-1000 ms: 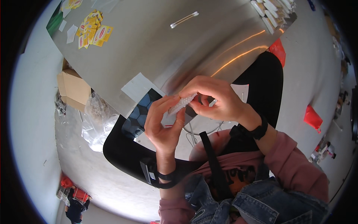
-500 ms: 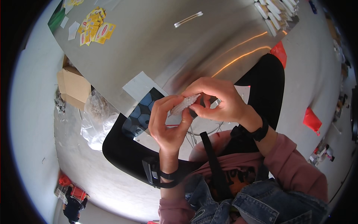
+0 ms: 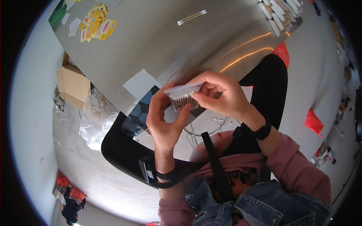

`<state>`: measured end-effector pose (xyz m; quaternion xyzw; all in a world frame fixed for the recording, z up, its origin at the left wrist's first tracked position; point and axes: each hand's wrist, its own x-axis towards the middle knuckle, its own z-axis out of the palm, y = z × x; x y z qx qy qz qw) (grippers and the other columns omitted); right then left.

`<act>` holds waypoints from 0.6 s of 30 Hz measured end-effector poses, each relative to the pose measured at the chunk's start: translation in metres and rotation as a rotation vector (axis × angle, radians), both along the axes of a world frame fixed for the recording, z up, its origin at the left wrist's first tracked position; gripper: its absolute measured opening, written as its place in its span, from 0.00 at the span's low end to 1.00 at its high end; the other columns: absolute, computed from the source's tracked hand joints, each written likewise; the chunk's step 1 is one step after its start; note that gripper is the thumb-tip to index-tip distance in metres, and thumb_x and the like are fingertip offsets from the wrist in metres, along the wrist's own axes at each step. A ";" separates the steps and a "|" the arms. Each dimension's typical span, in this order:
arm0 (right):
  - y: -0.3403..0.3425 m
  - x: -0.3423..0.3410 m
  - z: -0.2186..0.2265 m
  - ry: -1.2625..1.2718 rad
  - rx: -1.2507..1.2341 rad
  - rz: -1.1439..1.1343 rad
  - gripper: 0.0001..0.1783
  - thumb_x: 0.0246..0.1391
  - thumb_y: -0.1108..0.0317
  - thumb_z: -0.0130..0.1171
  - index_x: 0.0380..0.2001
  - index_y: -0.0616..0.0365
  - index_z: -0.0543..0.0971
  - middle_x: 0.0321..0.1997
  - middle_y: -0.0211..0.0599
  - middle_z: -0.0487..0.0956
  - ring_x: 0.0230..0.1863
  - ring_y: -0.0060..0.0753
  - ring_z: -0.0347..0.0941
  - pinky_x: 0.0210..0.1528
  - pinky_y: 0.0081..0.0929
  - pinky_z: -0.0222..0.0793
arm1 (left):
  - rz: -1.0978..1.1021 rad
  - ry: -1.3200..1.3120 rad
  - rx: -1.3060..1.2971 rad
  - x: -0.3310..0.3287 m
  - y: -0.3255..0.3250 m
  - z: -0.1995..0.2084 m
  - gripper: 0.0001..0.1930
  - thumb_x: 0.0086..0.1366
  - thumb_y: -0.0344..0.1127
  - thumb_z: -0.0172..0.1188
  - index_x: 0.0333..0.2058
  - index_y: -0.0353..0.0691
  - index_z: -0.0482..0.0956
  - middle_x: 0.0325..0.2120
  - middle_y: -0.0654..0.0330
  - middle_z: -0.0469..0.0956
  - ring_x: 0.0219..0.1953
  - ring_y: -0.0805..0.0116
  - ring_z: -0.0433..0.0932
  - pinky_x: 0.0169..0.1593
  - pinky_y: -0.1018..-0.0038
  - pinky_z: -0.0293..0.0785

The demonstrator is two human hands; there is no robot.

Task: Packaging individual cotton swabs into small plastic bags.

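The clear bag of cotton swabs [image 3: 184,97] is held up between the 2 hands, over the near edge of the metal table [image 3: 151,41]; it lies at the far right of the left hand [image 3: 163,122] and just left of the right hand [image 3: 226,96], touching both; its long axis runs left to right, the right end tilted slightly farther, with the swabs inside lying roughly near to far; the left hand is closed around the bag, thumb on the near side, its other fingertips partly hidden; the right hand has thumb and forefinger pinched at the right end, the other fingers curled; on the table, a white card [image 3: 141,84] lies near, loose swabs [image 3: 192,17] far, yellow packets [image 3: 107,28] far left and white packs [image 3: 279,17] far right; a cardboard box [image 3: 73,86] and clear plastic [image 3: 94,130] sit left of the table.
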<state>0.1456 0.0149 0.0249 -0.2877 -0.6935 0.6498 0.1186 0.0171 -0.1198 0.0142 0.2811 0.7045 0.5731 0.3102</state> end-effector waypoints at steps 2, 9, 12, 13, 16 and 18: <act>0.000 0.000 0.002 -0.018 -0.280 -0.062 0.13 0.57 0.76 0.63 0.45 0.67 0.78 0.37 0.32 0.81 0.32 0.17 0.77 0.32 0.16 0.73 | -0.031 -0.163 -0.044 0.001 0.001 0.004 0.23 0.54 0.20 0.69 0.50 0.29 0.75 0.41 0.58 0.81 0.43 0.71 0.80 0.48 0.76 0.76; 0.003 -0.002 0.005 -0.004 -0.255 -0.057 0.14 0.57 0.76 0.62 0.46 0.67 0.78 0.37 0.32 0.80 0.35 0.18 0.76 0.35 0.17 0.74 | -0.074 -0.352 -0.086 0.001 -0.009 -0.004 0.20 0.57 0.23 0.70 0.47 0.28 0.76 0.35 0.58 0.82 0.39 0.75 0.80 0.45 0.78 0.75; 0.008 -0.001 0.005 -0.090 -0.017 0.051 0.13 0.55 0.76 0.62 0.45 0.64 0.80 0.38 0.31 0.80 0.37 0.17 0.75 0.35 0.16 0.72 | -0.058 -0.333 -0.120 0.002 -0.008 -0.001 0.18 0.56 0.25 0.71 0.45 0.28 0.78 0.32 0.60 0.82 0.36 0.75 0.79 0.42 0.78 0.75; 0.008 0.001 0.002 -0.056 0.028 0.043 0.13 0.55 0.76 0.62 0.45 0.63 0.80 0.39 0.31 0.80 0.37 0.17 0.75 0.34 0.15 0.71 | -0.062 -0.313 -0.118 0.003 -0.007 -0.001 0.17 0.56 0.25 0.72 0.44 0.28 0.78 0.32 0.60 0.82 0.36 0.76 0.79 0.41 0.78 0.75; 0.006 0.000 0.003 -0.019 0.044 0.036 0.12 0.54 0.75 0.62 0.44 0.61 0.80 0.40 0.30 0.80 0.38 0.18 0.74 0.35 0.16 0.70 | -0.069 -0.265 -0.134 0.002 -0.007 0.002 0.16 0.56 0.25 0.72 0.42 0.28 0.79 0.30 0.60 0.82 0.35 0.77 0.78 0.40 0.79 0.74; 0.006 -0.001 0.004 -0.020 0.018 0.034 0.12 0.54 0.74 0.62 0.43 0.61 0.80 0.40 0.30 0.79 0.38 0.18 0.74 0.36 0.17 0.70 | -0.075 -0.242 -0.149 0.002 -0.007 0.001 0.15 0.56 0.25 0.72 0.41 0.29 0.80 0.30 0.61 0.82 0.34 0.78 0.78 0.40 0.80 0.74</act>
